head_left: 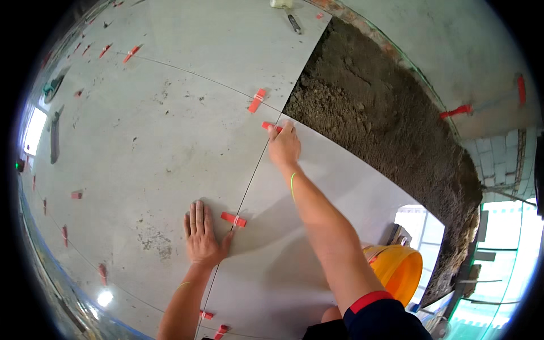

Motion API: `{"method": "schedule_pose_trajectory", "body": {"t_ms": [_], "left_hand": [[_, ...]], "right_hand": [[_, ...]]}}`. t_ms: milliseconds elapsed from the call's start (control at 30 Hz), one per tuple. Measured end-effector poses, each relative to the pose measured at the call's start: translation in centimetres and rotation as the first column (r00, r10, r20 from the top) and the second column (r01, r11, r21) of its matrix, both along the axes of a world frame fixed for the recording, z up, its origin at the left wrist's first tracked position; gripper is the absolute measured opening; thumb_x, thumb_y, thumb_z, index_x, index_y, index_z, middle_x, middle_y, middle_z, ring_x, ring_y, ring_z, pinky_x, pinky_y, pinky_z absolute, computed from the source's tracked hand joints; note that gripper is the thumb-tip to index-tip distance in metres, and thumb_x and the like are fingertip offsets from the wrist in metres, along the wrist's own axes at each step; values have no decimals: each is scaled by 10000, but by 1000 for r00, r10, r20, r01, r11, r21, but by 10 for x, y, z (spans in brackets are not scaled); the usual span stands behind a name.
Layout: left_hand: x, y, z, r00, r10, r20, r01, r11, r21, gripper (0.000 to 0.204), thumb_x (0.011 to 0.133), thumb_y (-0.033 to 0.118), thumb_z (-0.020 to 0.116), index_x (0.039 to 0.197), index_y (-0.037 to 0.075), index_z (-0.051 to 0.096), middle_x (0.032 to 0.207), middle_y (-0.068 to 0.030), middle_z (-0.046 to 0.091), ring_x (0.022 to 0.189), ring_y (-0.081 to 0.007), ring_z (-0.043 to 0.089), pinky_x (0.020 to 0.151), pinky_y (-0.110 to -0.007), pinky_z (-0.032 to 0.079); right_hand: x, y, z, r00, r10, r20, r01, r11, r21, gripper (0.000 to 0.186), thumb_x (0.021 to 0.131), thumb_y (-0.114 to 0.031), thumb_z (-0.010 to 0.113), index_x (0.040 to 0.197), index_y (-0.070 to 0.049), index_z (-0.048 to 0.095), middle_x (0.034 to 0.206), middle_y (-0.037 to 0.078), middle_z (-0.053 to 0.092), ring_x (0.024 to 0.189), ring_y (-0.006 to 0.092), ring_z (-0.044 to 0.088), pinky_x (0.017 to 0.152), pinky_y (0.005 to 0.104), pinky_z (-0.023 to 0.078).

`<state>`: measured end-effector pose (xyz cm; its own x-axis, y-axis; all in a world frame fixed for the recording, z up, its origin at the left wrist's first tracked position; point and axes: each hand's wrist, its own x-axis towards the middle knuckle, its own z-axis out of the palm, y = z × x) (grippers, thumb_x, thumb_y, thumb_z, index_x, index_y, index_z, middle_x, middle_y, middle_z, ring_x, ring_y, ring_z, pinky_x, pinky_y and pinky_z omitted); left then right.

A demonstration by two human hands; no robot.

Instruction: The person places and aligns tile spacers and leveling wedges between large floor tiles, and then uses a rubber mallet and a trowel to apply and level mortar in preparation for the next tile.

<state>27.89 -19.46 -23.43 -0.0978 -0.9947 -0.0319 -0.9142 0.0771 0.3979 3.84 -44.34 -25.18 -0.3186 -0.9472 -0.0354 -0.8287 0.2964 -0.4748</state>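
My left hand (203, 241) lies palm down with fingers stretched out on the large pale tile (141, 164), beside the seam and a red levelling wedge (229, 217) in a white clip. My right hand (285, 144) reaches forward, its fingers closed on another red wedge (268, 125) at the seam near the corner of the glossy right-hand tile (345, 192). A third red wedge (256, 100) stands just beyond it. The tip of that right hand's grip partly hides the wedge it holds.
A yellow bucket (405, 272) stands at my lower right beside my arm. Rough dark mortar (379, 107) fills the area along the right. A small dark-handled tool (294, 24) lies at the top. More wedges (131, 54) line the seams at left. Dark elongated tools (55, 136) lie farther left.
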Motion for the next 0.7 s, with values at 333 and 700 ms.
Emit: {"method": "schedule_pose_trajectory", "body": {"t_ms": [333,700], "left_hand": [[10,7,-8,1000,-6,29,9,996,-88,875,857,404,695,1543,-6,336,1619,-190,332,1525,-370,264,1242,-529,180],[19,8,-6,1000,16,-14,-17,996,-89,894,856,470,694,1545,15,349,1631,-149,326,1541,-320,239,1260,-484,163]], "right_hand": [[23,114,-9,808,519,-278,-548,836,-32,629,1038,-394,440,1582,-95,335,1660,74,275,1533,292,236,1263,527,122],[11,297,13,843,476,-253,-440,878,187,707,1015,-406,518,1590,-60,294,1664,159,239,1535,391,214,1234,584,162]]}}
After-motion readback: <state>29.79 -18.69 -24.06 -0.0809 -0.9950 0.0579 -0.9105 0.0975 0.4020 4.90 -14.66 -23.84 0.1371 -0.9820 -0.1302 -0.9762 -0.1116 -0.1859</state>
